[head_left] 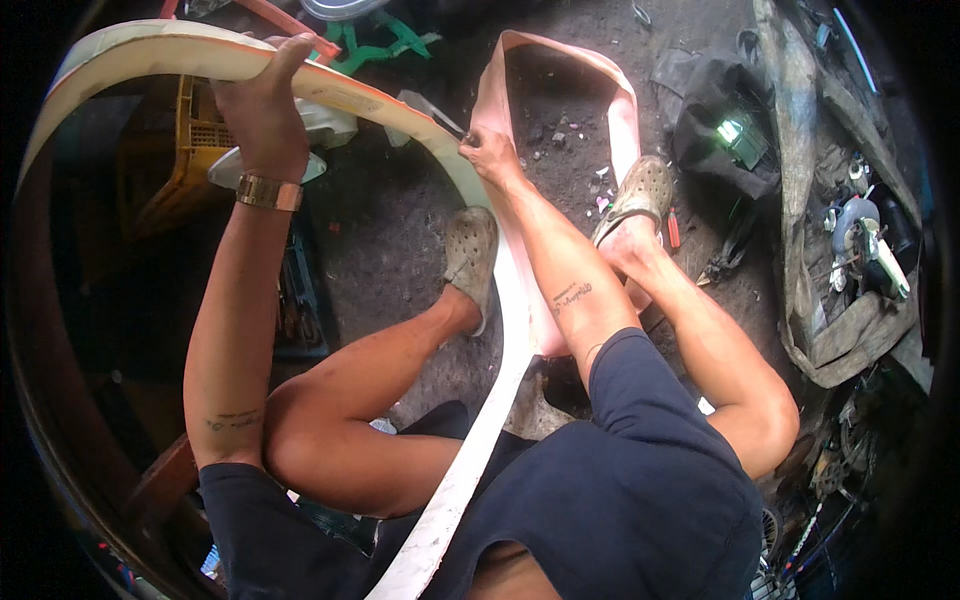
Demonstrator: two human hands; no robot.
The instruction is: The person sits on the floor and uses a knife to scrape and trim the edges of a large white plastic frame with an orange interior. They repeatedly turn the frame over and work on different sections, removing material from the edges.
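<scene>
A long, wide white plastic strip (352, 97) arcs from the far left across to the middle, then runs between my legs to the lower edge. My left hand (262, 105) grips its upper stretch, thumb over the edge, the other fingers mostly hidden. My right hand (489, 154) is closed beside the strip's inner bend. From its fingers a thin grey blade-like tool (432, 112) reaches toward the strip's edge; its handle is mostly hidden. A pale pink strip (565, 50) loops beyond this hand and comes down by my right shoe (642, 195).
My left shoe (470, 255) stands against the white strip. A yellow crate (205, 135) is at the left, with green plastic pieces (385, 42) at the back. Black bags (715, 125), a grey cloth band (797, 200) and scrap parts (868, 235) lie at the right on dark, littered ground.
</scene>
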